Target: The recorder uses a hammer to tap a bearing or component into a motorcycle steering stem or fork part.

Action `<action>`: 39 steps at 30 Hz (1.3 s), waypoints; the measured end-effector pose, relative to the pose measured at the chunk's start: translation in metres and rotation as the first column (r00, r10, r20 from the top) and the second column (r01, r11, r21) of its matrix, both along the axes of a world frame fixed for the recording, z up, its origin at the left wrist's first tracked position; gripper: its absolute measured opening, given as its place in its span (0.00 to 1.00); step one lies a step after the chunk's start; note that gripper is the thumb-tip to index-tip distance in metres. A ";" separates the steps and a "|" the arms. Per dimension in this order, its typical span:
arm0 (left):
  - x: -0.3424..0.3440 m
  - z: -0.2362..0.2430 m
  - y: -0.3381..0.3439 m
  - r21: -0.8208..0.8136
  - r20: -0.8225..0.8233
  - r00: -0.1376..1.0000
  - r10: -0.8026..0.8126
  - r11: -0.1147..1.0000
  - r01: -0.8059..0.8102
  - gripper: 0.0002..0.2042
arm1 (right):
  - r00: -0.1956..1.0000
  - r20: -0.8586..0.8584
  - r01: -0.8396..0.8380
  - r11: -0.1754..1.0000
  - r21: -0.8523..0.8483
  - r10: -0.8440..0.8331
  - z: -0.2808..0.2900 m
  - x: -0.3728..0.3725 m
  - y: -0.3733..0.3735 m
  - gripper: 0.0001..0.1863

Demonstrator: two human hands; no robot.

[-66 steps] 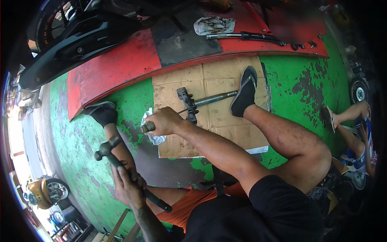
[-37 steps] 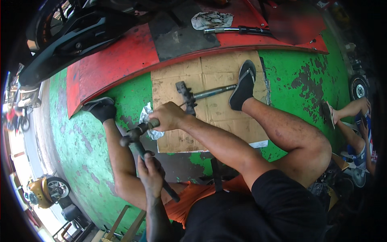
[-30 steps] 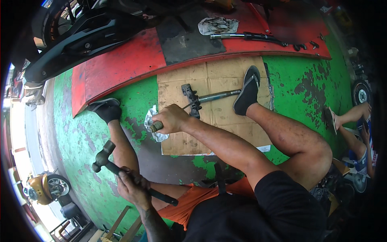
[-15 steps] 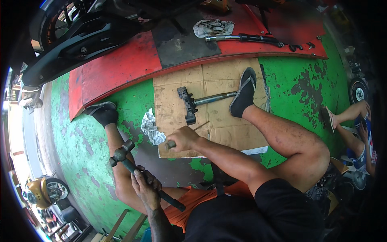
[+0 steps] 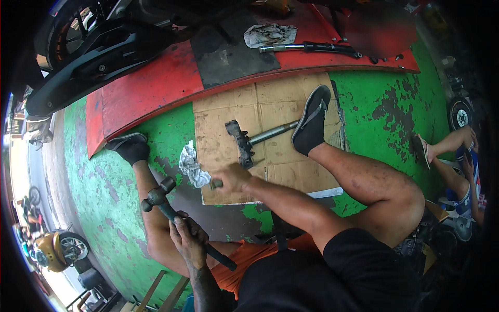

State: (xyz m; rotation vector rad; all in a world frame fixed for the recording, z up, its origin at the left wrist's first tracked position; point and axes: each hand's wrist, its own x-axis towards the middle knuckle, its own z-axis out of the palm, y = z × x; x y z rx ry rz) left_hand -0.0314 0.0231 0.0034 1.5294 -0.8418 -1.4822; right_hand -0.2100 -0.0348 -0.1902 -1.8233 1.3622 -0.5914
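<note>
My left hand [image 5: 188,238] grips a ball-peen hammer [image 5: 157,197] with a dark handle, its head raised toward the upper left. My right hand [image 5: 234,179], slightly blurred, is closed round a slim rod-like tool with a short cylindrical end [image 5: 216,183]; it is just below a metal fork clamp [image 5: 240,143] with a steel stem [image 5: 273,132]. The clamp lies on flattened cardboard [image 5: 283,99], and the stem's far end reaches my right sandal [image 5: 314,114]. A crumpled pale rag [image 5: 193,165] lies just left of my right hand.
A red and black platform [image 5: 138,96] holds a motorcycle [image 5: 99,57], a long tubular tool [image 5: 312,48] and a stained rag [image 5: 269,35]. My left foot [image 5: 130,148] rests by its edge. Another person's legs [image 5: 442,151] and a wheel [image 5: 460,114] are at right, a yellow scooter [image 5: 54,249] at left.
The hammer met the tool's end about a second ago, then swung back. My right hand and its tool have since shifted down and right, off the clamp.
</note>
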 end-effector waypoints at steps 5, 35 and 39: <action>0.005 0.003 0.004 0.001 0.016 1.000 0.006 1.000 -0.006 0.15 | 0.984 0.051 -0.169 0.982 -0.083 0.173 0.024 0.034 0.025 0.14; -0.006 -0.010 -0.031 -0.016 0.095 0.995 -0.021 1.000 0.022 0.15 | 0.985 0.165 0.044 0.999 0.012 -0.046 0.079 -0.024 -0.098 0.18; -0.009 -0.009 -0.033 0.000 0.107 0.993 -0.043 0.999 0.043 0.15 | 0.980 0.187 0.061 0.998 0.031 -0.066 0.077 -0.026 -0.100 0.17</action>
